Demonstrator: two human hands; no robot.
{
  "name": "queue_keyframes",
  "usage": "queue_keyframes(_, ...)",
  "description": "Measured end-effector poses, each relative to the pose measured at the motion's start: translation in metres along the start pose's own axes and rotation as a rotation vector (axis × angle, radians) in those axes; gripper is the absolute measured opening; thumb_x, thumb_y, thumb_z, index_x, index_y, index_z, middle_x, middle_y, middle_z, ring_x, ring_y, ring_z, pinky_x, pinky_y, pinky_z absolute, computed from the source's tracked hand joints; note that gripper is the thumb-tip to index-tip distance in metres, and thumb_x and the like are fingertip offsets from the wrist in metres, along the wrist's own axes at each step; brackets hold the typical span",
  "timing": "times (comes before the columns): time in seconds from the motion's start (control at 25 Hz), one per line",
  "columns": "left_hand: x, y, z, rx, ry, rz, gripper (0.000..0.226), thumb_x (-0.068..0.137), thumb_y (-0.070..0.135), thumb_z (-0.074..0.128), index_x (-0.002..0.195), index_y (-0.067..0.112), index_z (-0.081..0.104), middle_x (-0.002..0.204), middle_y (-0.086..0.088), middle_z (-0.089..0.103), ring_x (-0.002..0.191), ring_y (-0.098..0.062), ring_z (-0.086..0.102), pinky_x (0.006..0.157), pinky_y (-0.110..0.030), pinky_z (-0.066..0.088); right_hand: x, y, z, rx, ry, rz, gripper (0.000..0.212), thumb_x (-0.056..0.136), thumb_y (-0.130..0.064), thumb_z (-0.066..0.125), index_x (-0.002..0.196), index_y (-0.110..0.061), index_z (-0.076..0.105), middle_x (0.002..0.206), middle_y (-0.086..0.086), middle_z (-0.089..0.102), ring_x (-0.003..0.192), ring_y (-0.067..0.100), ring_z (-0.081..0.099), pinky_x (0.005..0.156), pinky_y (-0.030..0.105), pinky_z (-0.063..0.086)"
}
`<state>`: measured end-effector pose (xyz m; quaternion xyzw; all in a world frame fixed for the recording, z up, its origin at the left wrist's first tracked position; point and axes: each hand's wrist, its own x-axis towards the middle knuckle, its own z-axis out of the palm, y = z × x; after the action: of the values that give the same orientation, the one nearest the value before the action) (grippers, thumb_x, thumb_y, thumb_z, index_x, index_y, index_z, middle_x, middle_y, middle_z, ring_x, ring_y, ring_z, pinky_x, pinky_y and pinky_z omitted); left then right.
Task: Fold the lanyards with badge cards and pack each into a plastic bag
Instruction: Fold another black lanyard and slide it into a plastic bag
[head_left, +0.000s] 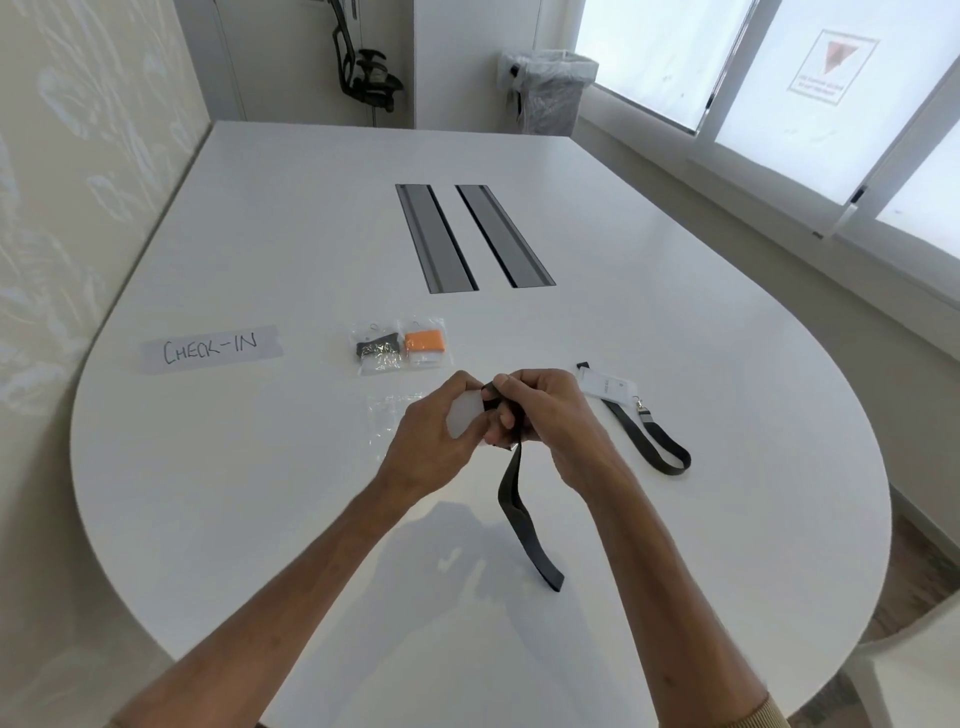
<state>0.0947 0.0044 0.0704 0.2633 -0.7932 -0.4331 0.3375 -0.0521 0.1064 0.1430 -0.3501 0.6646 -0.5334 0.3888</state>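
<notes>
Above the white table (260, 467), my left hand (441, 436) holds a white badge card (465, 423), fingers curled round it. My right hand (540, 415) pinches the black lanyard (519, 514) against the card; the strap's loose loop hangs down toward me. An empty clear plastic bag (387, 415) lies flat just left of my hands. A second black lanyard with a white badge card (610, 387) lies unfolded to the right. Two packed bags sit beyond my hands: one with a black lanyard (376, 351), one with an orange lanyard (426, 343).
A paper label reading CHECK-IN (213, 348) lies at the left. Two grey cable slots (472, 236) run along the table's middle. A lined waste bin (550, 91) and an office chair (363, 67) stand beyond the far edge. Windows line the right wall.
</notes>
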Motion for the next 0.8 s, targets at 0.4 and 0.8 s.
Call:
queue_keyframes(0.4, -0.007, -0.007, 0.010, 0.135, -0.098, -0.195, 0.028, 0.092, 0.042, 0.085, 0.103, 0.037, 0.059, 0.091, 0.016, 0.073, 0.085, -0.013, 0.068, 0.076, -0.038, 0.058, 0.014, -0.016, -0.057, -0.218, 0.042, -0.151, 0.020, 0.096, -0.002, 0.081, 0.114, -0.011, 0.081, 0.079, 0.004, 0.069, 0.077, 0.013, 0.067, 0.075, 0.019, 0.049)
queue_keyframes(0.8, -0.012, 0.000, 0.008, -0.018, -0.483, -0.140, 0.022, 0.098, 0.034, 0.082, 0.093, 0.034, 0.061, 0.084, 0.010, 0.070, 0.072, -0.009, 0.057, 0.066, -0.025, 0.044, 0.046, 0.004, -0.105, -0.707, -0.127, -0.037, 0.012, 0.107, -0.014, 0.073, 0.115, -0.010, 0.081, 0.117, 0.006, 0.081, 0.120, 0.021, 0.073, 0.118, 0.050, 0.052)
